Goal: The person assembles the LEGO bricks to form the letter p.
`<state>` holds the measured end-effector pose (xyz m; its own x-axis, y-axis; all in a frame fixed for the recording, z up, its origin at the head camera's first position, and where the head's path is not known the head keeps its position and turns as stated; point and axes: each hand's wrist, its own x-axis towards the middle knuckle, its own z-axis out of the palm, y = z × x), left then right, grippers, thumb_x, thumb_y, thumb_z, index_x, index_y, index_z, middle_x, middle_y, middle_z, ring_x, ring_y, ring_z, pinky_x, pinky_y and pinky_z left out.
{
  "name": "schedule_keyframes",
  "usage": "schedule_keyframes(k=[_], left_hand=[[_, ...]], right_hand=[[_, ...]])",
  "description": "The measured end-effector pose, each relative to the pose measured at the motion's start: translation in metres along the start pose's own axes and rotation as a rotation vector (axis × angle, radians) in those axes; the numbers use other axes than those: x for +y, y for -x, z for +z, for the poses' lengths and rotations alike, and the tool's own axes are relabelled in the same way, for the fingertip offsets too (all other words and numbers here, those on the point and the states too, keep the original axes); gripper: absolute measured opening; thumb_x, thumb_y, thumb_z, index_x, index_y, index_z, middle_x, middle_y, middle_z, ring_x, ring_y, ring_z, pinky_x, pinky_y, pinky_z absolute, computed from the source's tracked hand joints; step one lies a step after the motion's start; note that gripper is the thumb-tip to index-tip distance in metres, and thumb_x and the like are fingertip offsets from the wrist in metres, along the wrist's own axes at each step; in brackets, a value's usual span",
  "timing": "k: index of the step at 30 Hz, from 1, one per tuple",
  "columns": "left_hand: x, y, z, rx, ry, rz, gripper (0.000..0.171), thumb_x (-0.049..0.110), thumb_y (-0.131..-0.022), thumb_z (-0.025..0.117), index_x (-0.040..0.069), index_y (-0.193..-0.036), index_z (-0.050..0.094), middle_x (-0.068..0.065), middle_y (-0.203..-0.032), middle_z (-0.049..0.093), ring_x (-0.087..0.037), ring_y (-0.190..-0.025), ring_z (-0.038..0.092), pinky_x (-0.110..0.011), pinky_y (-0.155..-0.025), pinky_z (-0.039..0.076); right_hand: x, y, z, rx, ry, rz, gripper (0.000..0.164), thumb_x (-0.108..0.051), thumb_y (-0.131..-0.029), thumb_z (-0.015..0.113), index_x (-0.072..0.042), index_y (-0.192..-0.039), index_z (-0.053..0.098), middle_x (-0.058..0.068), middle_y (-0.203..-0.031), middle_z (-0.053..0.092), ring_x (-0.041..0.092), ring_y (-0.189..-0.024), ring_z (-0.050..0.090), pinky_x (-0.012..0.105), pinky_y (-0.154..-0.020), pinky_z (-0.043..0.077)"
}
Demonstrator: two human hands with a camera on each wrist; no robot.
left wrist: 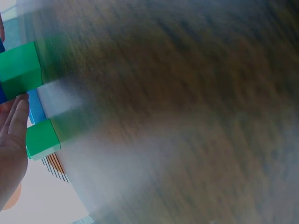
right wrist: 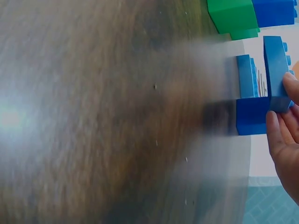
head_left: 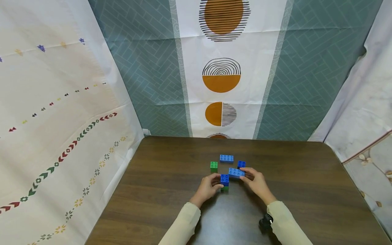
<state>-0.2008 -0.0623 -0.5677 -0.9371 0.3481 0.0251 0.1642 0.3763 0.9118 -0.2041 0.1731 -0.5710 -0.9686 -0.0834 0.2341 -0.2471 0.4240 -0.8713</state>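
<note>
My left hand (head_left: 207, 189) grips a two-brick stack from its left side, thumb in front. Its upper part is a dark blue toy building brick (head_left: 224, 179), its lower part a green brick (head_left: 225, 188). Whether this stack touches the table I cannot tell. My right hand (head_left: 258, 185) pinches a long light blue brick (head_left: 235, 173) by its right end. In the right wrist view that light blue brick (right wrist: 275, 70) is raised off the table, studs up. Just behind it stands another dark blue brick (head_left: 241, 164), partly hidden by the right fingers.
A second green brick (head_left: 214, 166) stands behind the left hand. Farther back lies another long light blue brick (head_left: 226, 158). All are on a brown wooden table (head_left: 171, 163), with patterned cloth (head_left: 153, 85) hanging beyond its far edge. A black strap device (head_left: 265, 222) is on the right wrist.
</note>
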Motion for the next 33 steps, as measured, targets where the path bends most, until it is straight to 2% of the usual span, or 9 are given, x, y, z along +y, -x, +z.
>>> schedule_keyframes(k=[11,22,29,33], left_hand=[[-0.001,-0.001,0.001,0.002,0.004,0.012,0.035,0.003,-0.088,0.068,-0.004,-0.121,0.059,-0.018,-0.115,0.064,-0.029,-0.107,0.064,-0.032,-0.089,0.054],[0.000,0.000,0.001,0.005,-0.002,0.016,0.035,0.003,-0.087,0.069,-0.005,-0.121,0.059,-0.019,-0.114,0.065,-0.028,-0.106,0.064,-0.029,-0.088,0.054],[-0.001,0.000,0.000,0.001,-0.003,0.010,0.035,0.003,-0.087,0.068,-0.004,-0.120,0.059,-0.017,-0.114,0.065,-0.027,-0.106,0.064,-0.029,-0.088,0.054],[-0.001,-0.001,0.000,0.003,0.002,0.018,0.034,0.003,-0.088,0.068,-0.004,-0.120,0.059,-0.018,-0.114,0.065,-0.027,-0.106,0.064,-0.029,-0.088,0.054]], right_hand=[[-0.002,0.007,-0.015,-0.028,0.012,-0.032,0.034,-0.004,-0.087,0.069,-0.001,-0.120,0.064,0.020,-0.119,0.063,0.036,-0.101,0.064,0.046,-0.086,0.053],[-0.015,0.015,-0.023,-0.057,-0.002,-0.012,0.037,-0.007,-0.088,0.069,-0.002,-0.124,0.062,0.018,-0.122,0.061,0.035,-0.104,0.062,0.048,-0.090,0.051],[-0.025,0.014,-0.023,-0.071,-0.008,0.003,0.038,-0.009,-0.088,0.069,-0.006,-0.125,0.062,0.015,-0.124,0.060,0.031,-0.106,0.062,0.040,-0.091,0.052],[-0.029,0.013,-0.020,-0.080,-0.025,-0.021,0.039,-0.008,-0.088,0.070,-0.005,-0.126,0.062,0.016,-0.124,0.060,0.032,-0.105,0.062,0.039,-0.090,0.053]])
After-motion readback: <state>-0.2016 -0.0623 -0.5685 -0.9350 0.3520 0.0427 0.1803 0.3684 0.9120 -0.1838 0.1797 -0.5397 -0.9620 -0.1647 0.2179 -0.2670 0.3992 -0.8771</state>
